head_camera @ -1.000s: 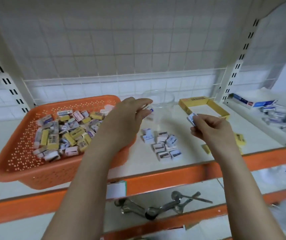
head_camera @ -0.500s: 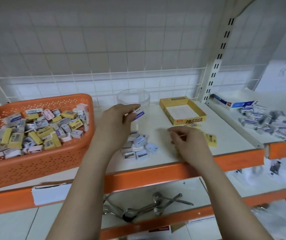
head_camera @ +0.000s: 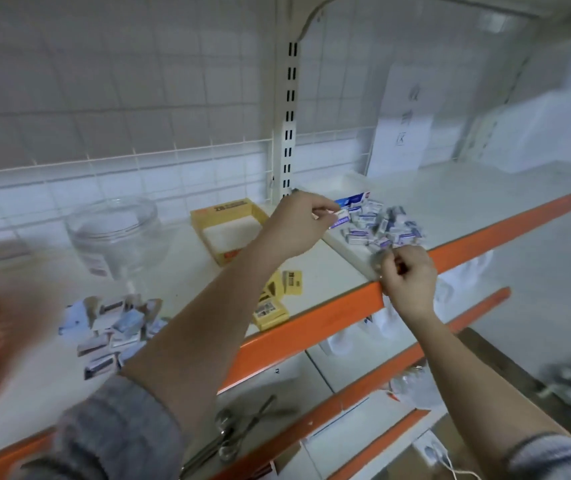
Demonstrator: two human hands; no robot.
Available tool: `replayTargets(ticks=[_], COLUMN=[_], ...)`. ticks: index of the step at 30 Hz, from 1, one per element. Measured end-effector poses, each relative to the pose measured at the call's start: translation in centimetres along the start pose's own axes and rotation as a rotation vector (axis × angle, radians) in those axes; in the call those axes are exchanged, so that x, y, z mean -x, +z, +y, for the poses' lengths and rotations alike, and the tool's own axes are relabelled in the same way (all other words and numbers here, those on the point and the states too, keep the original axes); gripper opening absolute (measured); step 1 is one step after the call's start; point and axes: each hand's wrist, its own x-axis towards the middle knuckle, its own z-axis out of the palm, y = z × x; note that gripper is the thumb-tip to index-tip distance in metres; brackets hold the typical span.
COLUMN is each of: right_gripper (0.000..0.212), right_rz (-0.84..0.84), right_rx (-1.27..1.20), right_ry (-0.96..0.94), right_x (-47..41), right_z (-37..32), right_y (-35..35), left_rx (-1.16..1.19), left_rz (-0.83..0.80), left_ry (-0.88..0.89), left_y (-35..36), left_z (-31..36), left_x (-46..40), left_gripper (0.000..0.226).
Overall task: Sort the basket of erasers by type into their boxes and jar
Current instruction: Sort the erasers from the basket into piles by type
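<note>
Both hands reach over the shelf toward the far pile of erasers.

The left hand (head_camera: 297,225) pinches a blue-and-white eraser (head_camera: 341,218) between thumb and fingertips, just beside the loose heap of blue-white erasers (head_camera: 384,226) on the right shelf section. The right hand (head_camera: 407,278) is curled at the orange shelf edge (head_camera: 311,323); whether it holds anything I cannot tell. The glass jar (head_camera: 117,233) and the yellow box (head_camera: 228,226) stand behind, another eraser pile (head_camera: 114,330) and yellow erasers (head_camera: 277,303) nearer.

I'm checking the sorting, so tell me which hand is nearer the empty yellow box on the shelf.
Left. The left hand pinches a white eraser just right of the yellow box. The right hand is farther right, at the shelf's orange front edge.
</note>
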Motion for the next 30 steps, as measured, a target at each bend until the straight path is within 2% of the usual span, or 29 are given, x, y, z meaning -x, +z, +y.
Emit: replayTargets(ticks=[4,9,15,21,24,27,30], right_gripper=[0.027,0.025,0.025,0.025,0.035,0.035,0.033], right_rz=[0.072,0.104,0.091,-0.004,-0.062,-0.063,-0.155], right_rx=[-0.095,-0.102,-0.120,-0.130,-0.229,-0.230,-0.332], right_ry=[0.023,-0.002,-0.009,0.058,0.216,0.254,0.246], right_x=[0.3,0.1,0.2,0.1,-0.3,-1.4,-2.3], right_z=[0.6,1.1,1.1,0.0,-1.5,-5.0,-10.5], right_y=[0.6,0.9,0.7,-0.1,-0.4,0.9,3.8], left_rx=[-0.029,-0.046,-0.178,-0.223,-0.263,-0.330,-0.298], left_rz=[-0.057,-0.125,-0.095,-0.183,-0.239,-0.162,-0.019], left_ry=[-0.044,-0.102,-0.119,-0.175,-0.243,-0.246,-0.255], left_y=[3.2,6.5,6.1,1.2,-3.3,-8.8,-14.1], left_z=[-0.5,-0.7,-0.9,-1.0,-1.1,-1.1,-1.6], left_x=[-5.2,-8.8,-9.3,-6.6,-3.9,0.0,5.3], left_gripper=[0.023,0.022,0.021,0.021,0.023,0.019,0.017])
